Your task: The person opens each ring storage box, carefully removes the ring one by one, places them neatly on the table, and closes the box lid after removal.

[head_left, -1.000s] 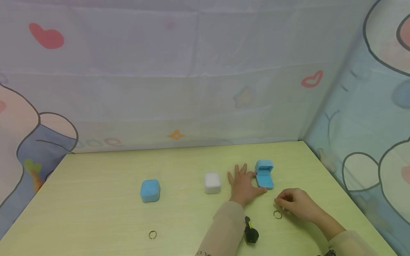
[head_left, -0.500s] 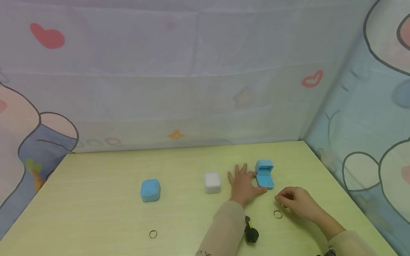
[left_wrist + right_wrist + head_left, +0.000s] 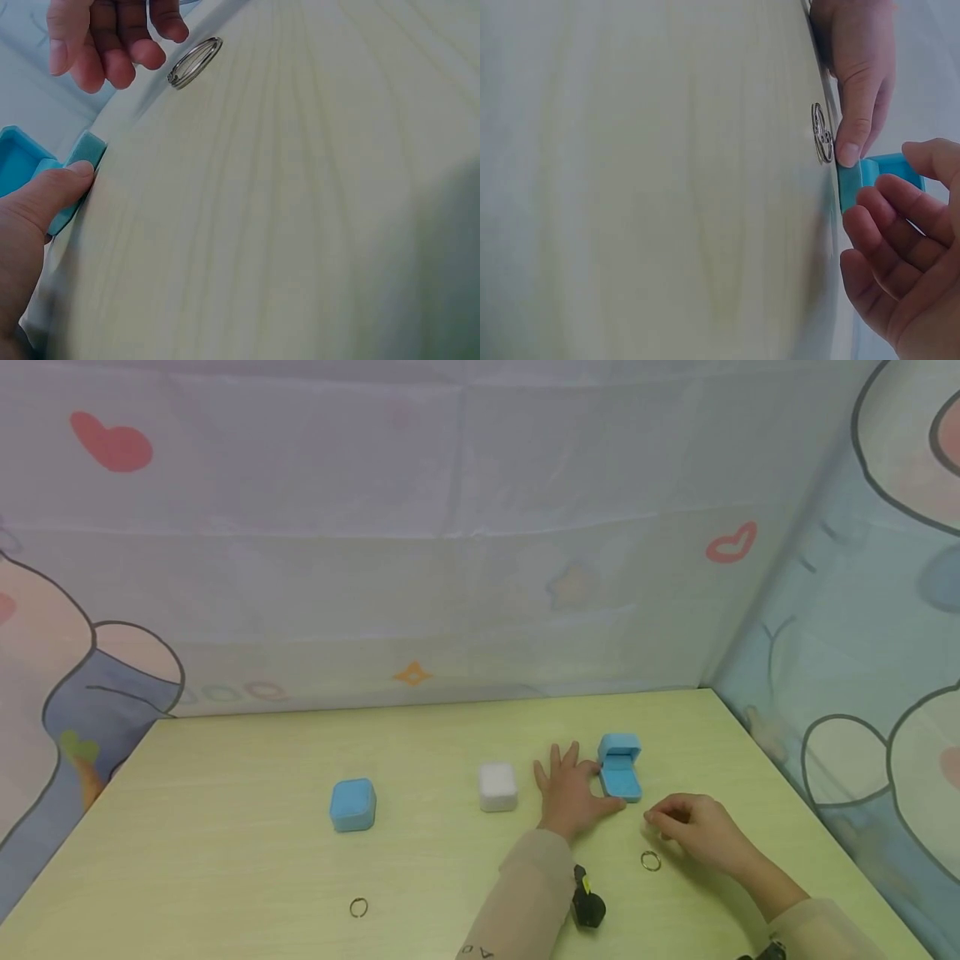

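Observation:
In the head view my left hand point(image 3: 573, 797) holds an open light-blue ring box point(image 3: 620, 783), thumb at its front edge and index finger at its left side, the other fingers spread. The left wrist view shows that thumb pressed on the box's base point(image 3: 87, 148). My right hand point(image 3: 699, 831) hovers in front of the box to the right, fingers loosely curled. In the right wrist view nothing shows between its thumb and fingers point(image 3: 900, 225). A metal ring point(image 3: 651, 861) lies on the table just below the right hand.
A closed blue box point(image 3: 352, 805) stands at the left and a white box point(image 3: 497, 787) beside my left hand. Another ring point(image 3: 358, 907) lies near the front left. A black device point(image 3: 588, 902) sits by the left sleeve. Patterned curtains rise behind the table point(image 3: 247, 860).
My right hand has shifted slightly away from me, toward the box. The left hand, the open box and the rings stay where they were.

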The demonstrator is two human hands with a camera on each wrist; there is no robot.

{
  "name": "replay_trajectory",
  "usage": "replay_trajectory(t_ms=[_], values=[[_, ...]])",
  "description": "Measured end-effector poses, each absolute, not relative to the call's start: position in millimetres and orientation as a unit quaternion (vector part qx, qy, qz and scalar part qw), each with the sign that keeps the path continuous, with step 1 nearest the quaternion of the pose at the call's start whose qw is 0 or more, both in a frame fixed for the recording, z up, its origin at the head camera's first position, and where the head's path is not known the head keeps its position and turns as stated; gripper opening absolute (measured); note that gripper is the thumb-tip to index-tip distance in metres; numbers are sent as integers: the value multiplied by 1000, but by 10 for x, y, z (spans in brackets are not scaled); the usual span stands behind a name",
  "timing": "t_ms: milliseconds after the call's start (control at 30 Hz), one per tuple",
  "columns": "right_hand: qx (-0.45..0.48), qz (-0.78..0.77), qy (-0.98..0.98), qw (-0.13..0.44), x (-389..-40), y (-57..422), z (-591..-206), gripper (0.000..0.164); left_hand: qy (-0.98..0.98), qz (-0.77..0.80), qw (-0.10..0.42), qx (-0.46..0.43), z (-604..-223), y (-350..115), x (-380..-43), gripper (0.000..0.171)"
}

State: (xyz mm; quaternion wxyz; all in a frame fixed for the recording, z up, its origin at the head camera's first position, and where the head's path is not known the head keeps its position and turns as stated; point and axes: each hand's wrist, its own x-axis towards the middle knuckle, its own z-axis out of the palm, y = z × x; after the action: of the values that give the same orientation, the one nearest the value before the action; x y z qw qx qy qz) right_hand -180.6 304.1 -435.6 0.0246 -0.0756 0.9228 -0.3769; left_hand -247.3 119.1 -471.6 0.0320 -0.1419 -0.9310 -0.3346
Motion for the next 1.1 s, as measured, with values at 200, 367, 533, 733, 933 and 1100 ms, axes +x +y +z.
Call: replay_trajectory(t_ms=[200, 367, 533, 733, 933, 1100], values=[[-68, -374, 925, 15, -1829, 3049, -4373, 29, -931, -336, 31, -142, -4722, 1188, -2472, 57], [-70, -373, 925, 11, -1849, 3047, -4373, 30, -931, -335, 31, -141, -4729, 1198, -2478, 57], [-72, -376, 924, 11, -1858, 3041, -4364, 31, -929, -341, 34, -141, -4734, 1205, -2476, 57], [-71, -378, 923, 10, -1874, 3044, -4375, 32, -928, -343, 32, -139, -4736, 1211, -2467, 56], [-68, -377, 924, 8, -1887, 3035, -4357, 32, -929, -341, 36, -139, -4749, 1217, -2470, 56], [-71, -377, 923, 7, -1889, 3030, -4337, 32, -931, -335, 43, -140, -4775, 1221, -2479, 56]])
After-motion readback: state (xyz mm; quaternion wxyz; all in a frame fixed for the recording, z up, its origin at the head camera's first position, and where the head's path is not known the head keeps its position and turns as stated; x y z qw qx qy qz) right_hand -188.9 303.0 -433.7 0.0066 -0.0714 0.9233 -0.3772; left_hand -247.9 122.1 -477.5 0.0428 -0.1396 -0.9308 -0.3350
